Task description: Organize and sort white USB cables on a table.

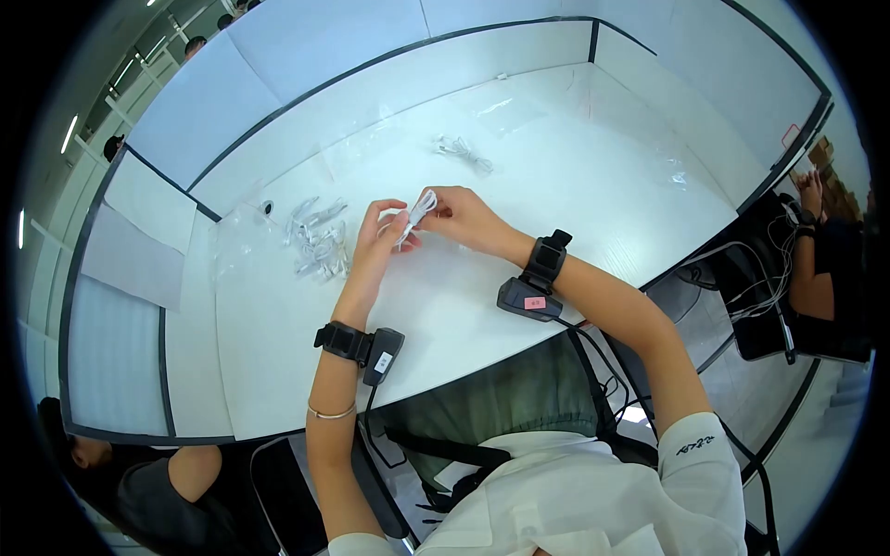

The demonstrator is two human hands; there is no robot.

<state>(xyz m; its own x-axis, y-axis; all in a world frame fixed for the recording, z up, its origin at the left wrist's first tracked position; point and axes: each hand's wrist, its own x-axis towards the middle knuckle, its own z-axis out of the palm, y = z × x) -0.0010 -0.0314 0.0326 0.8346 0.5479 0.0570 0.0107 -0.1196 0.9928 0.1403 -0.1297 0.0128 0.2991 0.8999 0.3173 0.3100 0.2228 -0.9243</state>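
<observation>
A small coiled white cable (419, 213) is held up between both hands over the white table (445, 306). My left hand (382, 232) has its fingers bent around the lower left side of the coil. From the right, my right hand (456, 215) pinches the coil with thumb and fingers. To the left of my left hand lies a pile of bundled white cables (318, 239). Beyond my hands, another white cable bundle (464, 154) rests on the table.
Low partitions (519, 46) edge the table at the back and sides. Clear plastic film (505, 109) lies at the back. Black wires run from my wristbands. One person (816, 269) sits at the far right, another (148, 482) at the lower left.
</observation>
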